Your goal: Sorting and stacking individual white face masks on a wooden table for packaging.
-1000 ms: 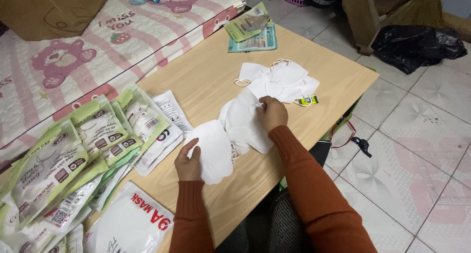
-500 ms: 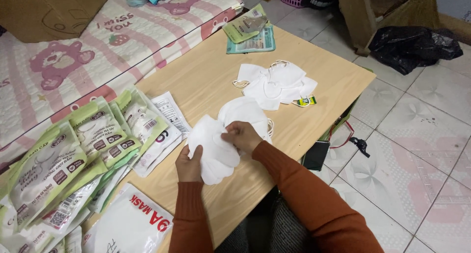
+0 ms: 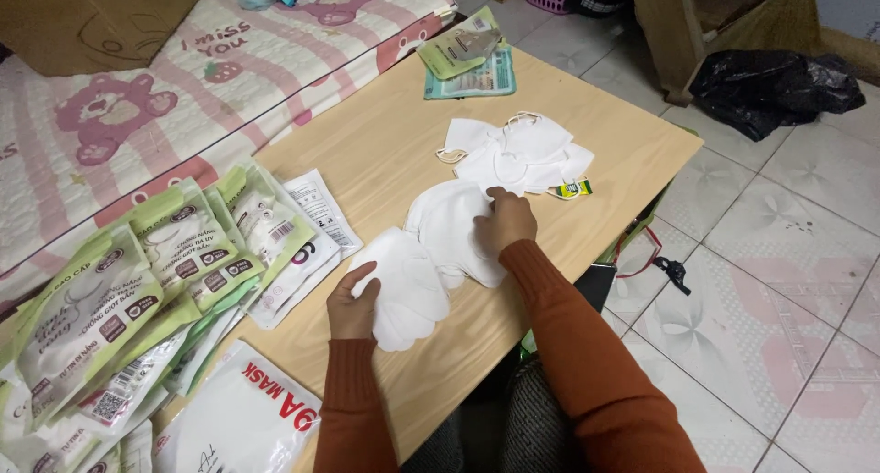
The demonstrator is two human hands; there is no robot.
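Observation:
My left hand (image 3: 353, 301) holds a small stack of white folded face masks (image 3: 406, 287) against the wooden table (image 3: 385, 143). My right hand (image 3: 505, 222) rests with its fingers pinching a second pile of white masks (image 3: 449, 224) just right of the first. Farther back lies a loose heap of white masks with ear loops (image 3: 518, 152). A small green and yellow item (image 3: 572, 190) sits at that heap's right edge.
Green and white mask packets (image 3: 147, 280) are fanned out along the table's left side, with a large white bag (image 3: 238, 423) near me. Two green packets (image 3: 467, 56) lie at the far corner. A bed with a pink bear cover (image 3: 137, 115) borders the left; a black bag (image 3: 775, 88) lies on the tiled floor.
My right hand reached to the far heap, came back to the stack in my left hand, and now rests on the middle pile of masks. My left hand stayed in place.

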